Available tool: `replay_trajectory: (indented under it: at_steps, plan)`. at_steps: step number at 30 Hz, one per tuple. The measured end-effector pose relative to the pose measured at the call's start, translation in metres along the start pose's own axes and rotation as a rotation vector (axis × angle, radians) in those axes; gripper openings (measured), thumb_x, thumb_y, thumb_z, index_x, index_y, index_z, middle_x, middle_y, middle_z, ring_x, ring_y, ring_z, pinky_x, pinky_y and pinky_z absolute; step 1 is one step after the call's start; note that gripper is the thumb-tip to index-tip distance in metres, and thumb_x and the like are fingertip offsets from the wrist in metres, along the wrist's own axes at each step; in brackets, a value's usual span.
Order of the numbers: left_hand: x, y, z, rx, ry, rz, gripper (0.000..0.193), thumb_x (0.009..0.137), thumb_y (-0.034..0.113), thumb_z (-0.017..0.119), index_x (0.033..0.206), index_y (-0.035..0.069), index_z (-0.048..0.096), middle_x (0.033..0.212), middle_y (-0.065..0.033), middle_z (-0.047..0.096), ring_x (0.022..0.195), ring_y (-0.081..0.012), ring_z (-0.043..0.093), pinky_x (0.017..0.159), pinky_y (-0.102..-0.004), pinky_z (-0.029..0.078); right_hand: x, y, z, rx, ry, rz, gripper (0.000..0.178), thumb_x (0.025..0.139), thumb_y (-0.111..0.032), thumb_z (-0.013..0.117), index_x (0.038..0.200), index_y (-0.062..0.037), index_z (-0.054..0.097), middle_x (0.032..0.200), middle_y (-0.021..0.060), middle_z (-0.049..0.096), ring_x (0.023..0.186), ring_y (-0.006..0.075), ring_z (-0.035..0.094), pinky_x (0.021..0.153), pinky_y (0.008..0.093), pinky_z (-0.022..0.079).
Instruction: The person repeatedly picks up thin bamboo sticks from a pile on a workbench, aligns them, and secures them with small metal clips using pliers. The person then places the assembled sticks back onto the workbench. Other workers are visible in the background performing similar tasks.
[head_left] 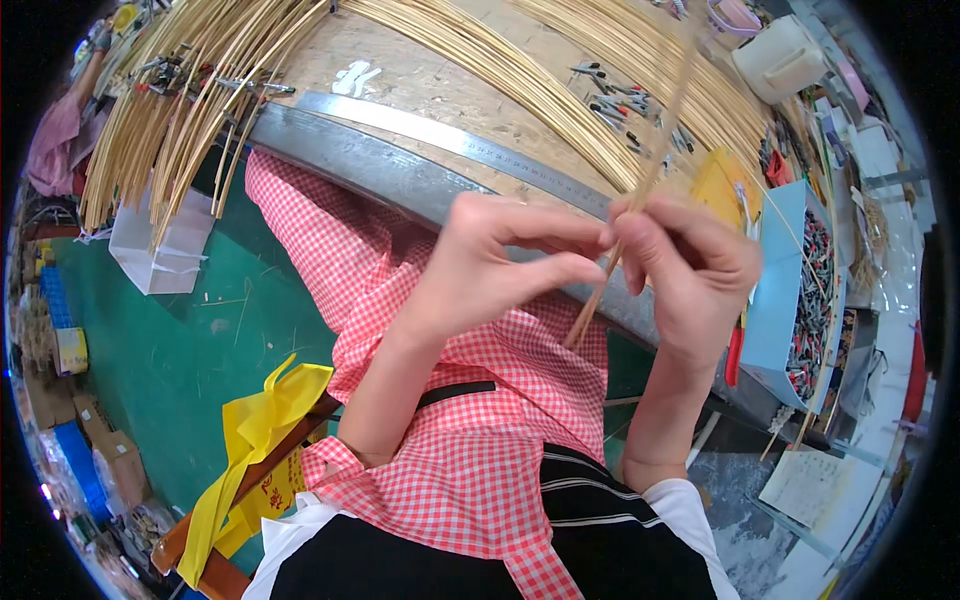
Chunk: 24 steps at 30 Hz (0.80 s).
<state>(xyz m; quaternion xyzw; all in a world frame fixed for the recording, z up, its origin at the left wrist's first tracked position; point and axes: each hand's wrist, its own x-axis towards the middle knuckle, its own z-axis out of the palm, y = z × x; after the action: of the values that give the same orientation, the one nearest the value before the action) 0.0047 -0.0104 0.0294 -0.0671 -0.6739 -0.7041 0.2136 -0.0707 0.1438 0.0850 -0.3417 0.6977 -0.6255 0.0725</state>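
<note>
My right hand [690, 265] pinches a pair of thin bamboo strips [590, 318] between thumb and fingers. They slant from above my lap up past the hand, and their upper part is blurred by motion. Close beside it is my left hand [490, 250], thumb and forefinger curved into a pinch with the tips at the strips. Whatever lies between those tips is too small to make out. Beneath both hands are a red-and-white checked apron [460, 400] over my lap and a grey metal bar [370, 165] along the bench's near edge.
Bundles of bamboo strips [450, 50] cover the wooden bench [420, 85], with a steel ruler [470, 145] in front. Small black clips [625, 105] lie scattered behind. A light-blue box [775, 290] of clips stands right, near a white jug [782, 58]. Yellow cloth [255, 430] hangs at lower left.
</note>
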Motion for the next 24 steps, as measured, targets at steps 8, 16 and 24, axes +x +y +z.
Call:
replay_trajectory:
  at_steps: [8, 16, 24]
  plan:
    - [0.034, 0.042, 0.003, 0.328, -0.045, 0.339, 0.017, 0.073, -0.001, 0.075, 0.090, 0.002, 0.074, 0.080, -0.0084, 0.073, 0.069, -0.0131, 0.069, 0.062, -0.0235, 0.053, 0.018, -0.034, 0.009, 0.002, 0.218, -0.395, 0.013, 0.089, -0.002, 0.063, 0.097, 0.0076, 0.067, 0.080, 0.0162, 0.066, 0.051, 0.0077, 0.050, 0.045, 0.0174, 0.037]
    - [0.038, 0.032, -0.005, 0.515, -0.068, 0.371, 0.018, 0.072, 0.001, 0.075, 0.090, 0.006, 0.074, 0.077, -0.0075, 0.071, 0.067, -0.0172, 0.069, 0.059, -0.0257, 0.051, 0.013, -0.024, 0.008, -0.111, 0.212, -0.362, 0.008, 0.087, 0.007, 0.061, 0.094, 0.0091, 0.065, 0.084, 0.0164, 0.067, 0.057, 0.0106, 0.057, 0.051, 0.0199, 0.045]
    - [0.030, 0.001, -0.007, 0.412, -0.044, 0.326, 0.016, 0.075, 0.005, 0.072, 0.091, 0.005, 0.072, 0.076, -0.0120, 0.068, 0.067, -0.0279, 0.066, 0.060, -0.0326, 0.051, 0.005, 0.005, 0.009, -0.162, 0.154, -0.247, 0.009, 0.079, 0.008, 0.069, 0.088, 0.0060, 0.068, 0.080, 0.0100, 0.068, 0.063, 0.0100, 0.062, 0.054, 0.0201, 0.049]
